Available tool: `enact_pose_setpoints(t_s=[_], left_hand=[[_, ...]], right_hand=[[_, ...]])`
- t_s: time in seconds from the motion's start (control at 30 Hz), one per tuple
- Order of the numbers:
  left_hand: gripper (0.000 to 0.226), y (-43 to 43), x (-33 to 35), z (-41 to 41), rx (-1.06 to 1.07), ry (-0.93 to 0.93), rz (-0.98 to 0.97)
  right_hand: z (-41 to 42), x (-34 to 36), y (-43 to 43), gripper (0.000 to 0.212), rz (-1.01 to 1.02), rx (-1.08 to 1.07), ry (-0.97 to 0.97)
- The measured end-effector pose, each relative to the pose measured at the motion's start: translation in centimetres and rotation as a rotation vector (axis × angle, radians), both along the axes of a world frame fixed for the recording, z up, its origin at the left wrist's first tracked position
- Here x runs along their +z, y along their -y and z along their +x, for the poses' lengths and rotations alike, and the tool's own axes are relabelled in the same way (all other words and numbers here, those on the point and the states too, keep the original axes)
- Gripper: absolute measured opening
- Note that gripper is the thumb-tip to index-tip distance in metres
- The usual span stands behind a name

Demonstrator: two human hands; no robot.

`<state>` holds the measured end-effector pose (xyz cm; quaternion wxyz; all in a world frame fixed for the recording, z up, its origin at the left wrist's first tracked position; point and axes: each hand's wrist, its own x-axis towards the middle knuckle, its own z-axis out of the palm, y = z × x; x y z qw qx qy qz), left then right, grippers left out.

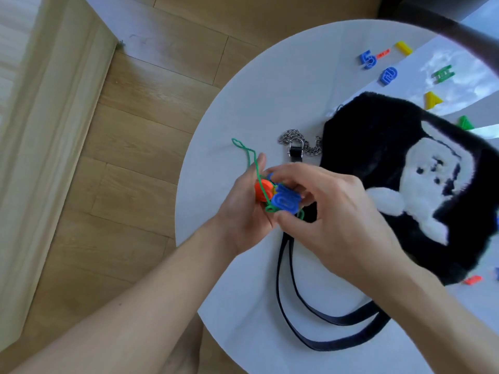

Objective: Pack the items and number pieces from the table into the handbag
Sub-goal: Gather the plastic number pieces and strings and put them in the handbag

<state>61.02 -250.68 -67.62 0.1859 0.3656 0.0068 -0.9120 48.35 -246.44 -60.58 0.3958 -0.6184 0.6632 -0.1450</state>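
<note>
A black fluffy handbag (378,141) with a white animal face lies on the round white table (270,90), its black straps (291,292) trailing toward me. My left hand (240,211) holds a bunch of pieces: an orange one (261,188) and a green string (247,155) looping out past my fingers. My right hand (332,209) pinches a blue number piece (285,202) in the same bunch, just left of the bag. Loose pieces lie at the far right: a blue 5 (367,59), another blue piece (389,75), a yellow bar (403,47), a green piece (442,74), a yellow triangle (432,99).
A silver chain with a clasp (297,145) lies left of the bag. A green triangle (465,122) sits behind the bag, an orange piece (472,279) by its near right corner. Wooden floor (135,130) lies left of the table edge, with a pale curtain at far left.
</note>
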Motion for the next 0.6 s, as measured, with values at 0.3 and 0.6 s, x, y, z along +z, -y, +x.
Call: enact_pose_setpoints(t_s=[0.3,0.6], left_hand=[[0.034,-3.3,1.5,-2.5,-0.042,0.241,-0.08],[0.02,-3.0,5.8,0.2,-0.978,0.21,-0.574]], right_hand=[[-0.5,-0.7,-3.4,0.014,-0.144,-0.056,-0.186],[-5.4,0.3,-2.3,0.097,0.008,0.254,0.145]])
